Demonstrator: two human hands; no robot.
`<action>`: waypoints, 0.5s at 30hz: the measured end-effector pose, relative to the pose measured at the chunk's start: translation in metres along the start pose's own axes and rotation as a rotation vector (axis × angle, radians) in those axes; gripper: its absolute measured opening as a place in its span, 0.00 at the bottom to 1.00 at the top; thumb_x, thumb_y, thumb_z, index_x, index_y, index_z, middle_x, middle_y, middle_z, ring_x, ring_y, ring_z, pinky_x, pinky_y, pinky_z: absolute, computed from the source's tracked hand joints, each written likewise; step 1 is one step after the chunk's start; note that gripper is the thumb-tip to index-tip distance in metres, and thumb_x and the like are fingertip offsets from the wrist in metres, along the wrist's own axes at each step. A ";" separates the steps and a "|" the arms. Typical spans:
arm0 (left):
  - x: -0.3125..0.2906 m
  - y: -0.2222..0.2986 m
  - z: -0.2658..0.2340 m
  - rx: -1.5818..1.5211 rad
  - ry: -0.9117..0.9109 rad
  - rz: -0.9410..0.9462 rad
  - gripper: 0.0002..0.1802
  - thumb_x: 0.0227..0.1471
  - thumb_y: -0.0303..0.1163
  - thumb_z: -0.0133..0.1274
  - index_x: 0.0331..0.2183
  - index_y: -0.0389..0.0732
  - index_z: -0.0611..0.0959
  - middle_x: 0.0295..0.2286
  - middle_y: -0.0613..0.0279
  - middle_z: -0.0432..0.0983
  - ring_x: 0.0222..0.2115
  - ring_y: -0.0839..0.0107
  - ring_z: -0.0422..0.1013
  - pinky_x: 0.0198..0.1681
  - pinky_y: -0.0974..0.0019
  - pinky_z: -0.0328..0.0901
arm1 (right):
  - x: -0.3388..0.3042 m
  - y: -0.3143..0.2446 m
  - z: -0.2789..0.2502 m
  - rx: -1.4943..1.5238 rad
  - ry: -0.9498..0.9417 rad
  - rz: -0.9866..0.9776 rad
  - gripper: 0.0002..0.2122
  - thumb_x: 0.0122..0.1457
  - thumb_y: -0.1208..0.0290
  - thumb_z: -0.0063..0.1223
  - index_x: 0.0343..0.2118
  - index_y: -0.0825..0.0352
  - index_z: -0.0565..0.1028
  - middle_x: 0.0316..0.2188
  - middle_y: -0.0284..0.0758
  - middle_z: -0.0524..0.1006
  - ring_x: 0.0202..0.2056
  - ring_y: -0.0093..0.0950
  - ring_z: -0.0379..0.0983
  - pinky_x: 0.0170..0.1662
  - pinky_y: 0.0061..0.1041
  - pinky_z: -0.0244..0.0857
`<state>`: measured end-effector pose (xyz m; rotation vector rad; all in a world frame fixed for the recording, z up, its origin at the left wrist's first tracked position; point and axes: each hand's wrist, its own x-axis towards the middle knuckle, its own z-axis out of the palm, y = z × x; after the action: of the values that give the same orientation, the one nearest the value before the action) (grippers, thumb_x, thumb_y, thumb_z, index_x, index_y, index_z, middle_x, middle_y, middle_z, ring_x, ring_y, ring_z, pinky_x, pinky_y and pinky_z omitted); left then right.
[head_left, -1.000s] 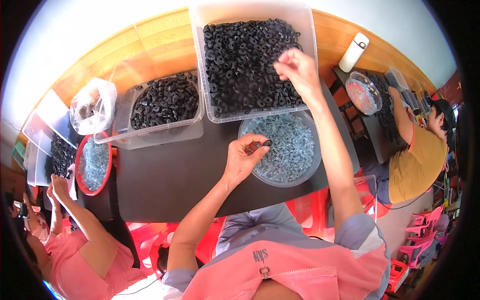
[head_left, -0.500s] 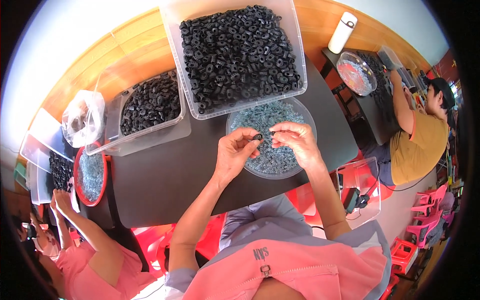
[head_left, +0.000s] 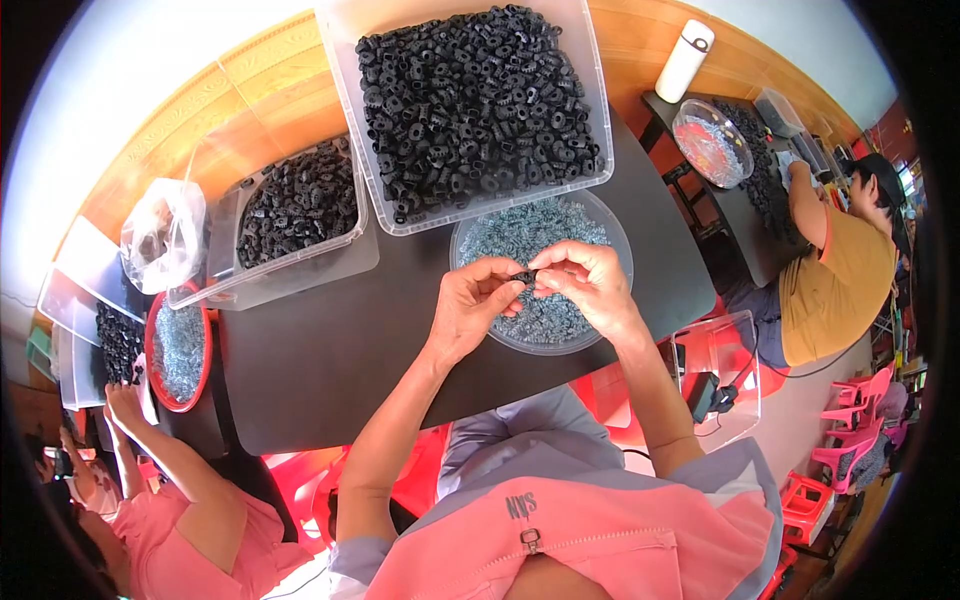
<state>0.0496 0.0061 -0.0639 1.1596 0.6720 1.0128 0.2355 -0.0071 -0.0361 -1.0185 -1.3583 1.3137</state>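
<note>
My left hand [head_left: 472, 305] pinches a small black plastic piece [head_left: 524, 277] between thumb and fingertips. The piece looks ribbed and hollow, like a cord lock. My right hand [head_left: 590, 285] is closed at its other side, thumb and forefinger touching it; whether they hold a separate part is hidden. Both hands are over a round clear tub [head_left: 625, 240] filled with tiny blue-grey pieces [head_left: 545, 228], perhaps springs. Just beyond the tub stands a large clear bin [head_left: 603, 110] heaped with black plastic pieces [head_left: 475, 110].
A second clear bin [head_left: 255, 285] of black parts stands left on the dark table [head_left: 310, 375]. Further left are a plastic bag [head_left: 165, 235] and a red-rimmed bowl [head_left: 208, 350]. Co-workers sit left [head_left: 200, 520] and right [head_left: 840, 285]. A white flask [head_left: 686, 62] stands at the back right.
My hands have come together. My right fingertips, holding a small dark bit apart from the left hand before, now meet the black piece in my left fingers.
</note>
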 end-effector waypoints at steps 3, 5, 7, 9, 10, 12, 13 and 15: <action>0.000 0.000 0.000 0.023 -0.012 -0.008 0.07 0.52 0.20 0.51 0.36 0.33 0.77 0.28 0.64 0.75 0.26 0.80 0.71 0.29 0.76 0.69 | 0.000 -0.004 0.003 -0.143 0.004 -0.037 0.05 0.53 0.82 0.52 0.34 0.73 0.75 0.27 0.35 0.75 0.30 0.22 0.74 0.33 0.20 0.72; 0.000 -0.002 0.000 0.041 -0.018 -0.013 0.07 0.52 0.21 0.51 0.36 0.33 0.77 0.28 0.64 0.75 0.26 0.80 0.71 0.30 0.76 0.69 | 0.000 -0.005 0.006 -0.226 0.024 -0.046 0.05 0.53 0.82 0.52 0.33 0.72 0.75 0.26 0.34 0.75 0.29 0.23 0.74 0.33 0.21 0.72; 0.001 -0.005 -0.002 0.109 -0.039 0.004 0.08 0.53 0.23 0.50 0.37 0.33 0.77 0.28 0.63 0.75 0.26 0.79 0.72 0.29 0.75 0.69 | 0.000 -0.004 0.009 -0.371 0.072 -0.114 0.05 0.50 0.83 0.54 0.31 0.71 0.75 0.24 0.35 0.74 0.26 0.25 0.74 0.30 0.21 0.70; 0.001 -0.006 -0.002 0.141 -0.022 -0.001 0.07 0.53 0.23 0.50 0.37 0.32 0.77 0.28 0.63 0.75 0.25 0.79 0.72 0.29 0.75 0.69 | 0.001 -0.001 0.011 -0.440 0.074 -0.136 0.05 0.50 0.84 0.53 0.31 0.71 0.75 0.25 0.34 0.73 0.27 0.24 0.74 0.31 0.21 0.71; 0.002 -0.006 -0.002 0.174 -0.005 -0.006 0.07 0.53 0.22 0.50 0.36 0.32 0.77 0.27 0.63 0.76 0.25 0.79 0.72 0.29 0.75 0.69 | 0.002 0.000 0.011 -0.508 0.075 -0.159 0.06 0.50 0.86 0.53 0.31 0.71 0.75 0.26 0.34 0.73 0.29 0.22 0.74 0.31 0.20 0.71; 0.001 -0.004 -0.002 0.185 0.026 -0.013 0.07 0.53 0.22 0.50 0.36 0.31 0.77 0.26 0.63 0.76 0.25 0.79 0.72 0.28 0.75 0.69 | 0.003 0.000 0.016 -0.568 0.088 -0.220 0.05 0.50 0.86 0.52 0.30 0.71 0.74 0.25 0.35 0.73 0.28 0.24 0.74 0.29 0.21 0.70; 0.001 -0.004 -0.001 0.197 0.057 -0.019 0.06 0.53 0.22 0.50 0.35 0.31 0.78 0.25 0.63 0.76 0.24 0.79 0.72 0.28 0.75 0.69 | 0.004 0.000 0.018 -0.628 0.102 -0.282 0.05 0.49 0.87 0.52 0.28 0.71 0.73 0.25 0.36 0.72 0.27 0.25 0.73 0.28 0.21 0.69; 0.002 -0.004 -0.001 0.218 0.083 -0.014 0.06 0.52 0.21 0.50 0.34 0.31 0.78 0.24 0.63 0.76 0.23 0.79 0.72 0.27 0.75 0.69 | 0.007 0.004 0.021 -0.662 0.111 -0.331 0.05 0.48 0.88 0.51 0.27 0.71 0.72 0.24 0.37 0.72 0.25 0.28 0.73 0.27 0.23 0.68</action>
<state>0.0506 0.0076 -0.0678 1.3050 0.8727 0.9981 0.2130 -0.0042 -0.0386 -1.2039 -1.8320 0.5519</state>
